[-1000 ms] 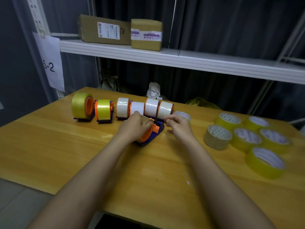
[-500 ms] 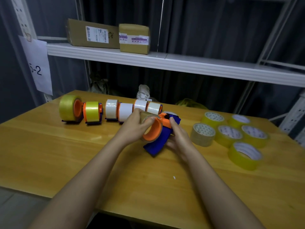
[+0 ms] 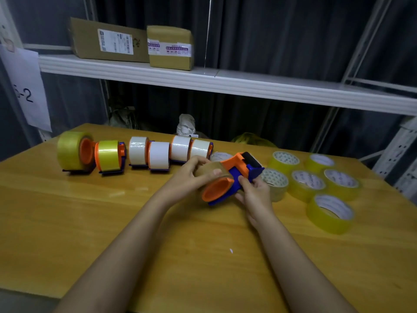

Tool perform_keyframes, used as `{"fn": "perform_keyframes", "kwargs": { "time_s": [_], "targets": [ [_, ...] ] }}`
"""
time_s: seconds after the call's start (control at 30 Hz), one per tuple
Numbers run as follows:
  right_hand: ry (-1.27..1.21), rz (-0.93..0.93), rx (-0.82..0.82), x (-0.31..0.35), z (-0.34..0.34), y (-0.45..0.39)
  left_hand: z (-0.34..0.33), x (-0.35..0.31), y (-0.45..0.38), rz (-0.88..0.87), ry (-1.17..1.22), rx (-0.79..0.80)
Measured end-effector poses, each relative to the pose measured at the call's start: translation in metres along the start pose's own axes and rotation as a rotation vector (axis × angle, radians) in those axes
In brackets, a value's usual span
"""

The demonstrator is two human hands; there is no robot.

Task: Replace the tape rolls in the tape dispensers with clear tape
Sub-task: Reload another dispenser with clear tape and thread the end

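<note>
- Spanning nearly the whole view, the wooden tabletop (image 3: 67, 222) carries everything; a row of six loaded dispensers (image 3: 158, 154) stands along its far edge, toward the far left corner.
- Two of that row, at the left end, hold yellow rolls (image 3: 108, 154); the four to their right hold white-looking rolls (image 3: 180, 147). Whether those four count as already swapped I cannot tell, so progress is only a guess: perhaps midway.
- Six loose rolls of yellowish see-through tape (image 3: 329, 213) lie flat near the right edge, some touching each other; these look like the fresh supply.
- One more dispenser (image 3: 239, 175), blue with an orange hub, is lifted off the tabletop just right of the row's end, tilted, hub facing the camera.
- A brownish roll (image 3: 214, 168) sits on that hub, not yet off it. My judgement: the step in hand is pulling this old roll free, and fitting a new one remains.
- The left hand (image 3: 191, 175) has its fingers and thumb curled round the brownish roll, gripping its outer face.
- The right hand (image 3: 255, 193) grips the blue body from below and behind, thumb (image 3: 244, 180) pressed on its side, steadying it.
</note>
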State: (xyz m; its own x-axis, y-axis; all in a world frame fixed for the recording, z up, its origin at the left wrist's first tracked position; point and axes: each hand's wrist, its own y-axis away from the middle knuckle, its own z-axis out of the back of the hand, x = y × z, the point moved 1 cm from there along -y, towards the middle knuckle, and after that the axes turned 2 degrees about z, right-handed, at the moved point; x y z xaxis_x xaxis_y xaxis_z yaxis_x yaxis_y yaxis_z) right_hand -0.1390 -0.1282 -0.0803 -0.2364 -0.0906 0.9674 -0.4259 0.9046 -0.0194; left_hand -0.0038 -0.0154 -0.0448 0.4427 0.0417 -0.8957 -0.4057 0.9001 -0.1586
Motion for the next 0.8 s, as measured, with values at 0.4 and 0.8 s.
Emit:
{"fn": "perform_keyframes", "kwargs": {
  "time_s": [0.4, 0.8],
  "targets": [
    [0.105, 0.283, -0.001, -0.002, -0.002, -0.007, -0.007, 0.017, -0.024, 0.045, 0.087, 0.053],
    [0.193, 0.366, -0.152, 0.000, 0.000, -0.012, -0.021, 0.015, -0.011, 0.136, 0.111, 0.023]
  ]
}}
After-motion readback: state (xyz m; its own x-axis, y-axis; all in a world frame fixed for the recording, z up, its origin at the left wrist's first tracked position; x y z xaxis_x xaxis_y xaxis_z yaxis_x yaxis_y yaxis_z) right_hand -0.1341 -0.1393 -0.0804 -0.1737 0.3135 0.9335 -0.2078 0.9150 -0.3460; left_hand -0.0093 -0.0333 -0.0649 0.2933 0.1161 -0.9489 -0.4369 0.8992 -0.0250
